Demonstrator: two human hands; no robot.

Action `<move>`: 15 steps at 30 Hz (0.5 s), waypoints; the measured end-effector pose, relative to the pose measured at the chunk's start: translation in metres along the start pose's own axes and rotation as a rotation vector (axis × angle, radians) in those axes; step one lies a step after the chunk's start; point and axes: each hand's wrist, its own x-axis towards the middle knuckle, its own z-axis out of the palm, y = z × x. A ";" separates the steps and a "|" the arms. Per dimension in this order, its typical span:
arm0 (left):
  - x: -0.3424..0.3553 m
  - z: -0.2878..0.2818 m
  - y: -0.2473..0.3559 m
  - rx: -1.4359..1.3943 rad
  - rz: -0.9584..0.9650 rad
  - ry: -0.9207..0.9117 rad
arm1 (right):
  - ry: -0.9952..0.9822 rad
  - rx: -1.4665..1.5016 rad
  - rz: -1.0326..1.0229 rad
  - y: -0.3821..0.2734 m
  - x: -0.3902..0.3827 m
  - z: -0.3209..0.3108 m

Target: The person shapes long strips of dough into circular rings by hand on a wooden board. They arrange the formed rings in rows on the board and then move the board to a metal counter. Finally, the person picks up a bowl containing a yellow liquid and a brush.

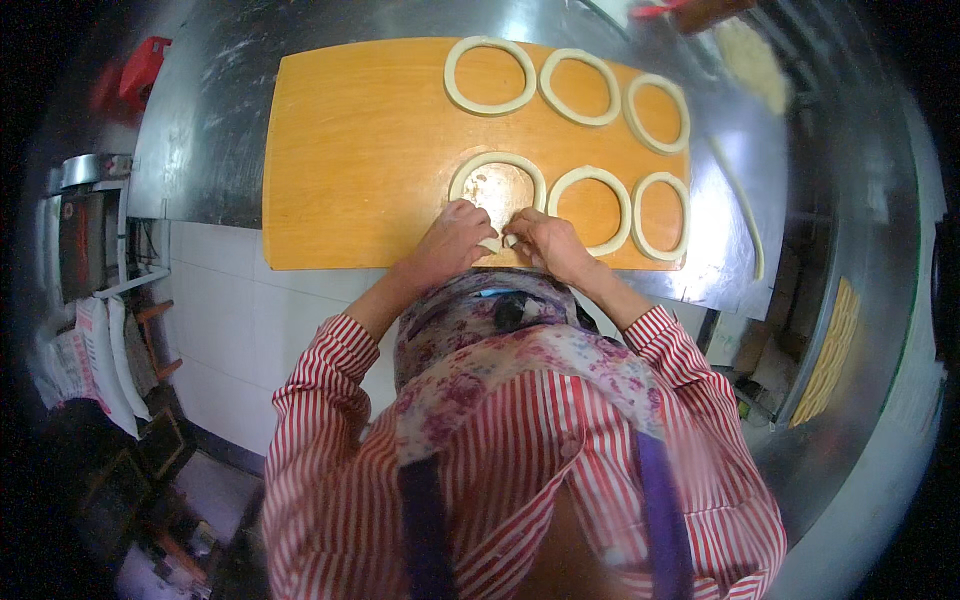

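A rope of pale dough (497, 160) curves into a nearly closed ring near the front edge of a wooden board (350, 150). My left hand (455, 240) pinches one end of it, and my right hand (548, 243) pinches the other. The two ends face each other with a small gap between them. Right beside this ring lie two finished-looking dough rings (627, 215), and three more dough rings (532, 80) form a row along the board's far side.
The board rests on a metal table (215, 130). A loose dough strip (740, 195) lies on the metal at the right, below a blurred pale mass (750, 60). White sacks (100, 355) stand at the left. Twisted dough-like sticks (828, 355) fill a tray at the right.
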 end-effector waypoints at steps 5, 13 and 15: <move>0.009 0.002 -0.004 -0.213 -0.103 0.136 | 0.148 0.205 0.173 -0.015 0.004 0.008; 0.013 -0.016 -0.005 -0.413 -0.169 0.095 | 0.164 0.460 0.426 -0.021 0.011 0.010; 0.013 -0.015 -0.004 -0.418 -0.185 0.079 | 0.158 0.388 0.393 -0.024 0.006 0.010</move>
